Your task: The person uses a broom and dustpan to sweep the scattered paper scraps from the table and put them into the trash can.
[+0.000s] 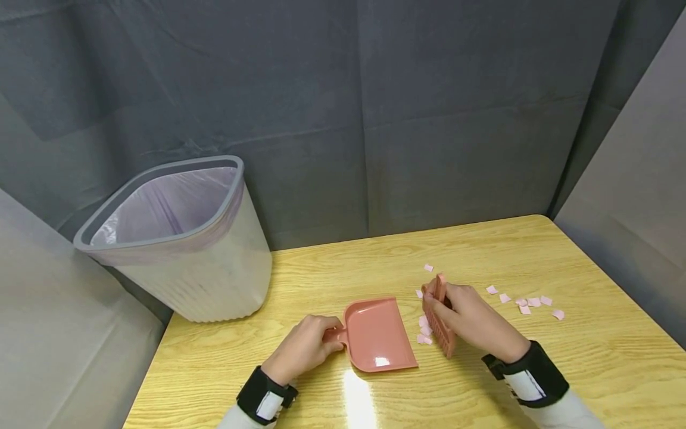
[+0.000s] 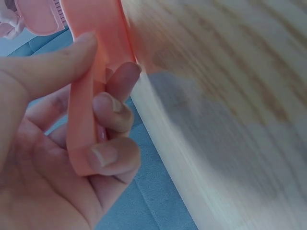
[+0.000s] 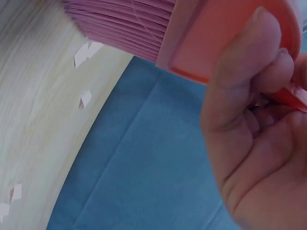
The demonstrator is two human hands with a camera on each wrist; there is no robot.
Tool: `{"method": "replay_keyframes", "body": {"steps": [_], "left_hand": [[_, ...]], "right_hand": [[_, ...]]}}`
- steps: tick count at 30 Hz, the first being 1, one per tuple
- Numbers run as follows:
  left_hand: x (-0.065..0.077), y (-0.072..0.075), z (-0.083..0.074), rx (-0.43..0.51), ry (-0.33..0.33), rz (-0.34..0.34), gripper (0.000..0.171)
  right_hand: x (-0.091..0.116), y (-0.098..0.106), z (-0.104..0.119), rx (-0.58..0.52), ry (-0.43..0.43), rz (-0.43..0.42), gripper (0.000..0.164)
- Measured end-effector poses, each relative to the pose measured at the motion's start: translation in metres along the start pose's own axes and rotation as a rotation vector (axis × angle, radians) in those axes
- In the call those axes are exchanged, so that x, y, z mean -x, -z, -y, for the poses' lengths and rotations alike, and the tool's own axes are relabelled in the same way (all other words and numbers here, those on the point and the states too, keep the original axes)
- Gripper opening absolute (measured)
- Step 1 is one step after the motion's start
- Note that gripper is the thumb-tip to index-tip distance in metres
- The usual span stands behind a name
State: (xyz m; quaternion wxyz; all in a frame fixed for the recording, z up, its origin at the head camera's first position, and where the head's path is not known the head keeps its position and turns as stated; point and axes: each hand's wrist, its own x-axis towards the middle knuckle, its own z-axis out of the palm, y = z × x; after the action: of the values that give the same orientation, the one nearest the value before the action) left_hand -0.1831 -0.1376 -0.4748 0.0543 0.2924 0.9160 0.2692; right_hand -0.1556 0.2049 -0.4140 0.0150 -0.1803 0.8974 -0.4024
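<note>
Possibly, with left hand (image 1: 306, 350) curled round the handle (image 2: 81, 120) of the pan (image 1: 377, 336) and right hand (image 1: 476, 317) gripping the brush (image 1: 440, 326), scraps (image 1: 424, 322) between could slip under the right lip (image 1: 406, 332) if it lifts.

The head view is bright and mostly crisp, light from above leaving a white streak of glare on the yellow tabletop (image 1: 321, 268) and a small hot spot on the dustpan (image 1: 375, 333), while the bin (image 1: 214, 280) leans outward as if stretched by a wide lens. Both wrist views are dimmer and cooler — hazy and low in contrast, with a grey shadow across softened wood grain in the left one. In the right, the brush bristles (image 3: 124, 24) blur at their tips near a darkened upper corner.
</note>
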Motion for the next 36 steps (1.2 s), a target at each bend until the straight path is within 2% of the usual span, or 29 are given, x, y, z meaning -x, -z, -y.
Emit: {"method": "replay_keyframes", "body": {"steps": [5, 8, 12, 16, 20, 25, 32, 36], "left_hand": [[0.0, 0.001, 0.0, 0.007, -0.002, 0.007, 0.017], [-0.001, 0.001, 0.0, 0.01, 0.0, 0.012, 0.018], [-0.001, 0.002, 0.0, 0.008, 0.009, 0.013, 0.018], [-0.001, 0.002, -0.001, 0.009, 0.012, 0.015, 0.017], [-0.001, 0.002, -0.001, 0.018, 0.012, 0.022, 0.016], [0.0, 0.002, -0.001, 0.023, 0.015, 0.029, 0.015], [0.0, 0.002, -0.001, 0.007, 0.017, 0.024, 0.017], [-0.001, 0.002, -0.001, 0.004, 0.018, 0.023, 0.018]], "right_hand": [[0.002, -0.001, 0.005, 0.028, 0.006, -0.046, 0.026], [0.006, 0.007, 0.009, 0.063, 0.008, -0.077, 0.026], [0.01, 0.022, 0.011, 0.161, -0.005, -0.098, 0.021], [0.012, 0.029, 0.008, 0.244, -0.064, -0.084, 0.015], [0.011, 0.026, 0.004, 0.291, -0.107, -0.065, 0.012], [0.01, 0.017, 0.003, 0.227, -0.13, -0.008, 0.014], [0.002, 0.007, 0.007, 0.184, -0.076, -0.006, 0.02], [-0.002, -0.001, 0.012, 0.13, -0.032, 0.025, 0.021]]}}
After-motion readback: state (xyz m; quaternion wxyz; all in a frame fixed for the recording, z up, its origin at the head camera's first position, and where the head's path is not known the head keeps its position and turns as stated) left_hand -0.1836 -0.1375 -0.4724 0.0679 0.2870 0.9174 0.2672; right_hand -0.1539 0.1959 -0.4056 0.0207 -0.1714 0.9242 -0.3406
